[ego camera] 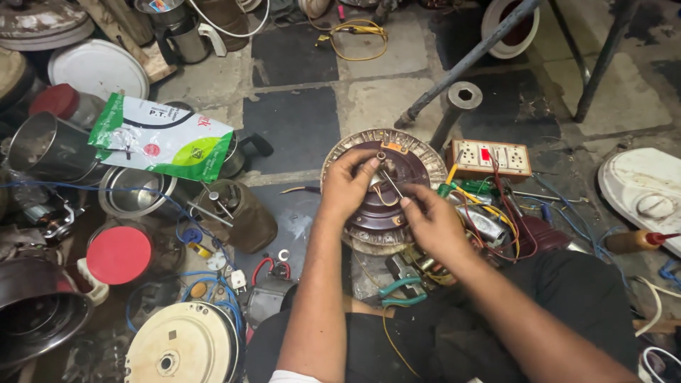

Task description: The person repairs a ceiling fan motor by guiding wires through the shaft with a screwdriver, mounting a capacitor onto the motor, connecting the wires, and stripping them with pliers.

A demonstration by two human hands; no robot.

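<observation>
At the lower left of the frame, a cream round housing [183,347] and a red lid [118,254] are seen. At centre, a round brown heating plate [383,188] is positioned; the left hand [347,186] is closed on its centre fitting, while the right hand [431,223] pinches a thin metal rod [391,183]. At right, a switch board [488,159] is located.

two hands are counted, left hand [347,186] and right hand [434,225]; one round motor disc [383,213]; one switchboard [488,159]; one pair of green-handled pliers [401,291]; one red lid [118,254].
</observation>
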